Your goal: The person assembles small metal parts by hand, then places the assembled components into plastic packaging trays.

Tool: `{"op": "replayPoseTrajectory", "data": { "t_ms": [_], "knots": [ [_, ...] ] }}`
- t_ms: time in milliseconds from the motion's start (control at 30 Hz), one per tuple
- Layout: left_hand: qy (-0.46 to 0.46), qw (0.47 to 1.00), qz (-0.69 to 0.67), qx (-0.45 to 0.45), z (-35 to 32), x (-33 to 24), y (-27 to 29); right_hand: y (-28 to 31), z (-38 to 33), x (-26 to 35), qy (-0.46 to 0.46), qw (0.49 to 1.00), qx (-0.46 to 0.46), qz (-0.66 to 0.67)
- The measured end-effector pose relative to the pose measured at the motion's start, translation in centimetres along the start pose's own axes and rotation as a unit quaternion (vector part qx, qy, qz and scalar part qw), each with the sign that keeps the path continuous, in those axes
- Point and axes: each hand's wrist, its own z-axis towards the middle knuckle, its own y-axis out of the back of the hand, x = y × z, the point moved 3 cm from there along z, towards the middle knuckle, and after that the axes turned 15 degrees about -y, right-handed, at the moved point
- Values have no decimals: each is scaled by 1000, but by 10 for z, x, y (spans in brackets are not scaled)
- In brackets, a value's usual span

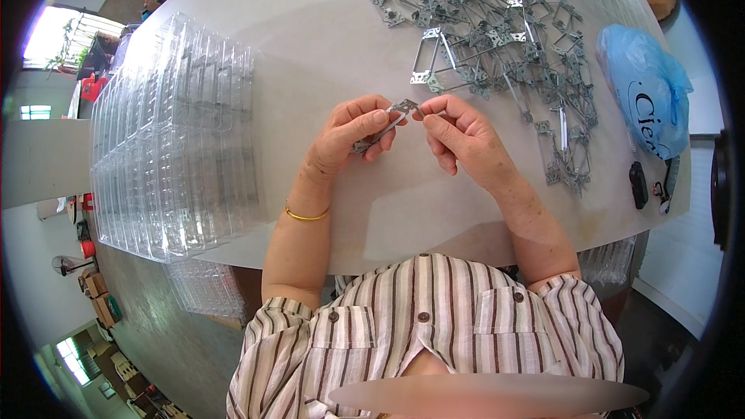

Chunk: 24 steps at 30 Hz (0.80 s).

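Metal bracket [384, 133] clamped in the left hand [353, 133], right hand [461, 135] pinching its upper end. Messy pile of similar brackets [490, 39] just past the grip and rightward, clear plastic trays [174, 140] stacked off left of it.

Holds a grey metal bracket [393, 123] at a slant in the left grip [348, 132], pinching near its upper end with thumb and index finger of the right grip [464, 138]. Wears a yellow bangle [306, 218] on the left wrist and a striped shirt [423, 291]. Faces a pale bench [310, 31], with clear plastic trays [174, 147] stacked at left, similar metal brackets [518, 36] heaped loosely beyond and to the right, and, near the right edge, a blue plastic bag [648, 85] behind a small black object [638, 185].
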Motion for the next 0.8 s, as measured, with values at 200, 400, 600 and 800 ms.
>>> {"op": "replayPoseTrajectory", "data": {
  "t_ms": [200,400,600,800],
  "knots": [
    [-9,999,29,16,1,-4,-1,0,0,0,-13,1000,11,3],
    [1,996,78,32,1,-4,-6,2,0,2,-13,1000,2,12],
    [20,995,86,48,0,-4,-6,4,4,-6,-63,988,78,116],
    [37,994,82,65,-2,-3,-4,5,5,-7,-79,977,125,151]
  ]
}}
